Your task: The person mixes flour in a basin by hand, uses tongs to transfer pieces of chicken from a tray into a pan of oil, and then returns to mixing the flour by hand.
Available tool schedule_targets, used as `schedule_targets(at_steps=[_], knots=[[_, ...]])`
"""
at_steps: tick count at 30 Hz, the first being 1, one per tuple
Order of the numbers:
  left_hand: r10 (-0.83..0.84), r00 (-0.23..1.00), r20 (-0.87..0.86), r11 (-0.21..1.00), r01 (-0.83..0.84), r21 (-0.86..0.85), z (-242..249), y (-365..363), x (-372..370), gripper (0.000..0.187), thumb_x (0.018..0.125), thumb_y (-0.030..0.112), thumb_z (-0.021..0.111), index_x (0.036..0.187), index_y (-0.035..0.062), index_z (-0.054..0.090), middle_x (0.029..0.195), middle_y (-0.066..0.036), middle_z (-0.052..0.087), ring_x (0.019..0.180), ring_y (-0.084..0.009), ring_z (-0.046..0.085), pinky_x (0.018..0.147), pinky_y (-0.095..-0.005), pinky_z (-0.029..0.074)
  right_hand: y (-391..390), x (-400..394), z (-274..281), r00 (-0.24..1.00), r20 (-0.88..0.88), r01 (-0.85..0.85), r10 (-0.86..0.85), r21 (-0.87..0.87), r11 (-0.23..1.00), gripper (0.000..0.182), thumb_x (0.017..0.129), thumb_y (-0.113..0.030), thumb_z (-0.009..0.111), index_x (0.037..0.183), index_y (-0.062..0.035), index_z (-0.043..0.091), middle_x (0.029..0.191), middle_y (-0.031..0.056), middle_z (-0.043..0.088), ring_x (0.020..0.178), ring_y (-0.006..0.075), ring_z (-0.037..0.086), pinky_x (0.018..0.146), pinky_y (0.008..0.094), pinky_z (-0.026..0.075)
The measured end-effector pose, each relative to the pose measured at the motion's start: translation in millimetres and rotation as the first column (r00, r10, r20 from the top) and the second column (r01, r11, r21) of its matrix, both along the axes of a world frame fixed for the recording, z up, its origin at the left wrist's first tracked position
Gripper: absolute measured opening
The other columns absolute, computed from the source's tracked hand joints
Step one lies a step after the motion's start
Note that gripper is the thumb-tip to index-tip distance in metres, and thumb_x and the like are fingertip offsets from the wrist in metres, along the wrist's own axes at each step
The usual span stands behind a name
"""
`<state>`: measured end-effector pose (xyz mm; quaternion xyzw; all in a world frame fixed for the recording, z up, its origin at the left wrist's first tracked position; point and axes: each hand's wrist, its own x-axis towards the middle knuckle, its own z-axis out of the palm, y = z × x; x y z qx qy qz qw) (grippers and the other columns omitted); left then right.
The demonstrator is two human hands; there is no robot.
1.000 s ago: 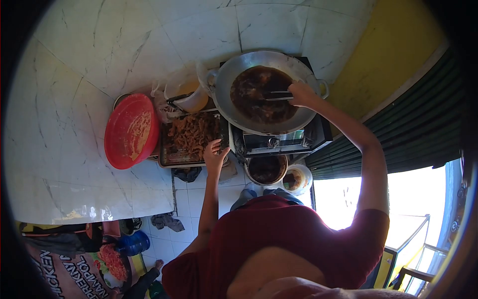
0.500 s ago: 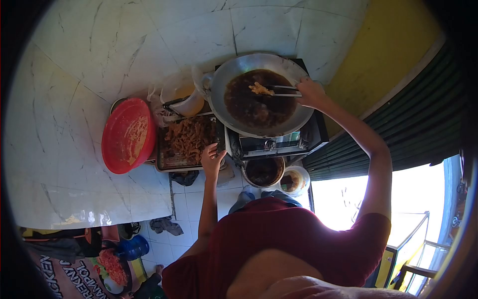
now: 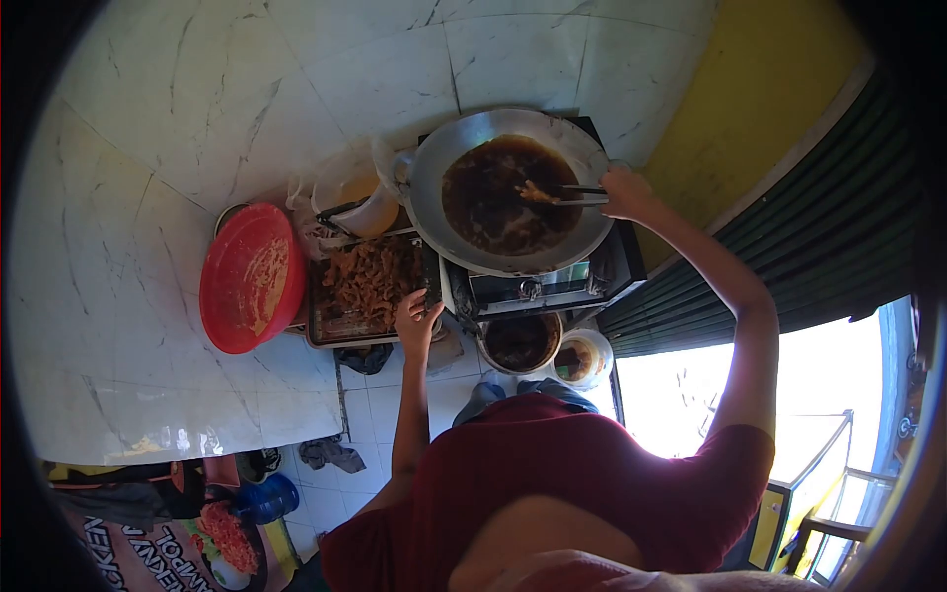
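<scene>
My right hand (image 3: pixel 628 193) is closed on metal tongs (image 3: pixel 582 195) over the right part of a large wok (image 3: pixel 429 212). Between the tongs' tips is a small fried piece (image 3: pixel 536 192), just over the dark oil (image 3: pixel 493 192) or touching it; which of the two I cannot tell. My left hand (image 3: pixel 418 318) has its fingers apart at the front right edge of a tray (image 3: pixel 326 331). Brown fried pieces (image 3: pixel 370 276) are heaped in that tray, left of the wok.
A red basin (image 3: pixel 222 286) stands left of the tray. Behind the tray is a tub of orange liquid (image 3: pixel 373 212). The wok sits on a stove (image 3: pixel 617 261). Below are a dark pot (image 3: pixel 520 342) and a white bucket (image 3: pixel 590 357). A blue bottle (image 3: pixel 266 500) lies lower left.
The tongs and the fried piece have shifted slightly right and down in the wok, with my right hand. My left hand has barely moved. The view has tilted a little.
</scene>
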<state>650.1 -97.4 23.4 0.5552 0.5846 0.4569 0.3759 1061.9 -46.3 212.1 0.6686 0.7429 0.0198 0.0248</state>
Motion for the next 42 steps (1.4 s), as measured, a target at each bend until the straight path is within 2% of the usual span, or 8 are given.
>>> schedule_targets(at_steps=[14,17,20,23,29,32,38,42], knots=[[0.025,0.999,0.026,1.0,-0.025,-0.009,-1.5,-0.4,2.6,0.047,0.066,0.025,0.078,0.106,0.009,0.059,0.099,-0.006,0.058,0.085,-0.0157,0.055,0.073,-0.0289,0.044,73.1,-35.7,8.7,0.903,-0.284,0.21,-0.322,-0.364,0.907,0.06,0.055,-0.042,0.075,0.088,0.0067,0.062,0.084,0.0228,0.063,0.08,0.0332,0.062,0.07,0.0381,0.049],[0.028,0.999,0.027,1.0,-0.027,-0.008,-3.1,-0.8,2.7,0.047,0.066,0.025,0.077,0.106,0.0091,0.059,0.1,-0.006,0.058,0.085,-0.0155,0.055,0.074,-0.029,0.043,97.5,-46.1,-18.7,0.965,-0.195,0.131,-0.177,-0.224,0.966,0.056,0.056,-0.038,0.075,0.088,0.0061,0.063,0.085,0.0225,0.063,0.082,0.033,0.062,0.072,0.0378,0.049],[0.019,0.999,0.033,1.0,-0.018,-0.02,-2.7,-2.1,2.2,0.045,0.067,0.023,0.077,0.106,0.0094,0.059,0.1,-0.007,0.056,0.086,-0.0175,0.054,0.072,-0.0295,0.042,101.9,-60.5,-29.0,0.964,-0.24,0.1,-0.11,-0.054,0.993,0.047,0.054,-0.034,0.076,0.076,0.006,0.063,0.08,0.0208,0.063,0.078,0.0329,0.062,0.068,0.039,0.049],[0.024,0.997,0.069,1.0,-0.023,-0.013,-4.5,-1.4,2.6,0.045,0.067,0.023,0.077,0.105,0.0092,0.059,0.099,-0.006,0.056,0.085,-0.0169,0.054,0.072,-0.0289,0.042,108.0,-70.0,-36.9,0.978,-0.201,0.035,-0.052,-0.088,0.995,0.044,0.054,-0.029,0.076,0.081,0.0039,0.063,0.081,0.0197,0.063,0.077,0.0335,0.062,0.069,0.0406,0.048],[0.032,0.997,0.069,0.999,-0.033,0.003,-5.5,-1.5,3.1,0.043,0.066,0.022,0.077,0.104,0.0098,0.06,0.098,-0.005,0.056,0.082,-0.015,0.053,0.07,-0.0273,0.042,84.9,-80.4,-44.0,0.983,-0.094,-0.149,0.156,0.075,0.986,0.038,0.058,-0.023,0.071,0.09,-0.0046,0.063,0.089,0.0158,0.055,0.088,0.0308,0.055,0.075,0.0389,0.048],[0.036,0.997,0.066,0.999,-0.035,-0.01,-4.5,-1.8,3.3,0.043,0.066,0.022,0.077,0.104,0.0102,0.06,0.098,-0.005,0.056,0.082,-0.0147,0.053,0.071,-0.0272,0.042,66.6,-80.4,-39.7,0.966,-0.093,-0.23,0.24,0.105,0.968,0.029,0.059,-0.016,0.069,0.082,-0.0013,0.06,0.09,0.0175,0.051,0.09,0.0337,0.052,0.074,0.0409,0.048],[0.025,0.998,0.057,0.999,-0.024,-0.026,-3.9,-1.1,2.3,0.044,0.066,0.022,0.077,0.105,0.01,0.059,0.101,-0.005,0.056,0.083,-0.0147,0.053,0.072,-0.0274,0.042,35.9,-73.3,-27.8,0.922,-0.095,-0.344,0.375,0.242,0.907,0.029,0.061,-0.016,0.068,0.083,-0.0019,0.058,0.089,0.0144,0.049,0.09,0.03,0.05,0.072,0.0387,0.048],[0.025,0.997,0.067,0.998,-0.021,-0.059,0.3,-0.9,2.0,0.045,0.066,0.024,0.077,0.105,0.01,0.059,0.101,-0.005,0.057,0.083,-0.0148,0.053,0.072,-0.0276,0.041,24.9,-67.7,-25.8,0.922,-0.146,-0.328,0.359,0.202,0.923,0.028,0.061,-0.017,0.068,0.084,-0.0024,0.059,0.089,0.0138,0.049,0.09,0.0295,0.05,0.074,0.0384,0.048]])
